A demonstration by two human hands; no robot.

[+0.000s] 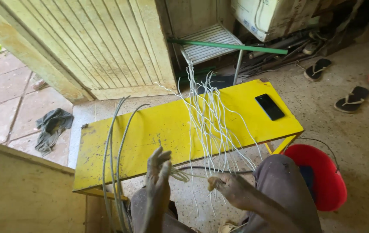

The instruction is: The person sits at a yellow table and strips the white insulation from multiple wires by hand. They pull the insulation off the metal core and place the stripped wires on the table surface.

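Observation:
My left hand [157, 172] is raised edge-on in front of the yellow bench [158, 129], its fingers pinching a tight twist of pale strands [179, 174]. My right hand [229, 186] grips the same strands a little to the right, above my knee. From that bundle, several thin white strands [208, 112] fan up and across the bench top towards the far edge. A grey looped cable [116, 146] arcs over the bench's left part and runs down by my left leg.
A black phone [270, 106] lies on the bench's right end. A red bucket [324, 174] stands to the right of my knee. Black sandals [351, 99] lie on the floor at right, a grey rag [51, 126] at left. A green pole [227, 45] crosses a slatted stool behind.

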